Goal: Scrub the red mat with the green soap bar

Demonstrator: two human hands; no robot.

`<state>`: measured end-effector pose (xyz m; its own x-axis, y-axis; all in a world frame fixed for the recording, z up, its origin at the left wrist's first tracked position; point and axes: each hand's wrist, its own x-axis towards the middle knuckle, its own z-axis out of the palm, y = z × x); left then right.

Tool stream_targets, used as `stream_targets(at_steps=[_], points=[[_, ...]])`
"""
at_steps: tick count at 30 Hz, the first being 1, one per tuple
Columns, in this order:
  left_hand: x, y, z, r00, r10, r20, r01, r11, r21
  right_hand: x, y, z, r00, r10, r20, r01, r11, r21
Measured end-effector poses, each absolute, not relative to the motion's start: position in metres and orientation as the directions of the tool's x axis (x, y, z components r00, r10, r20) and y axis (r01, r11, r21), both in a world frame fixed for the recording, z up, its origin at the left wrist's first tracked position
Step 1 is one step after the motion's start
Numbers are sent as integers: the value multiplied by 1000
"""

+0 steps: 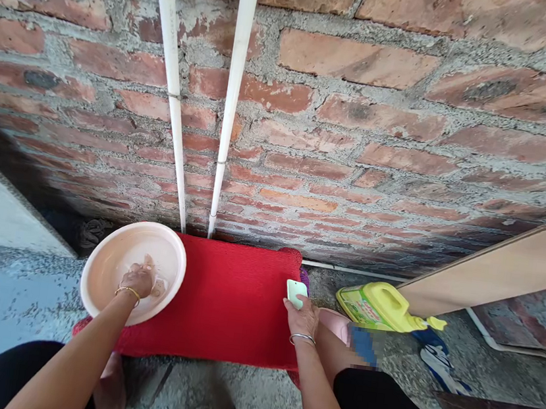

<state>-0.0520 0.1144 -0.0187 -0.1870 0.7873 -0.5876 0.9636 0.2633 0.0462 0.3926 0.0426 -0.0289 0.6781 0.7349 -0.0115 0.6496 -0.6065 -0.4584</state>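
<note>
Left hand: the left hand [138, 279] dips inside the pink basin [108, 257], fingers curled together over something pale; what it is cannot be told.
Right hand: the right hand [302, 316] pinches a pale green soap bar [296, 292] at its lower end, over the right edge of the red mat [231, 299].
Soap bar: judged small, light, rigid, likely slippery when wet; best gripped across its flat faces.
Basin: rests on the mat's left end; judged light, stiff plastic, best held by the rim.
Nearby: a yellow detergent jug [380, 307] lies right of the mat, below the brick wall [362, 122].
</note>
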Motion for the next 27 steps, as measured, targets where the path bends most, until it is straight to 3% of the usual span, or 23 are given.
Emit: stream_targets(at_steps=[4,8,12,15,18,21,25,27], points=[[-54,113,-23,-211,778,-592,955,292,43,345,40,-28,536,843,-53,725,-491,-483],[-53,114,-19,-216,775,-593,954,298,43,259,33,-26,206,973,-100,823,-228,-520],[-50,114,-10,-204,772,-602,960,278,31,188,27,-24,-93,984,-151,889,13,-458],[-49,114,-6,-211,764,-610,958,287,29,178,28,-24,-157,971,-180,901,66,-428],[-48,114,-6,-217,760,-613,953,302,37,214,29,-26,-64,987,-151,900,-8,-435],[-50,113,-8,-212,764,-609,953,299,44,284,26,-29,165,981,-101,865,-193,-463],[-50,112,-9,-207,765,-610,957,287,35,369,15,-31,580,810,-80,711,-552,-436],[-49,112,-9,-208,763,-613,957,288,35,390,10,-32,674,736,-65,653,-634,-415]])
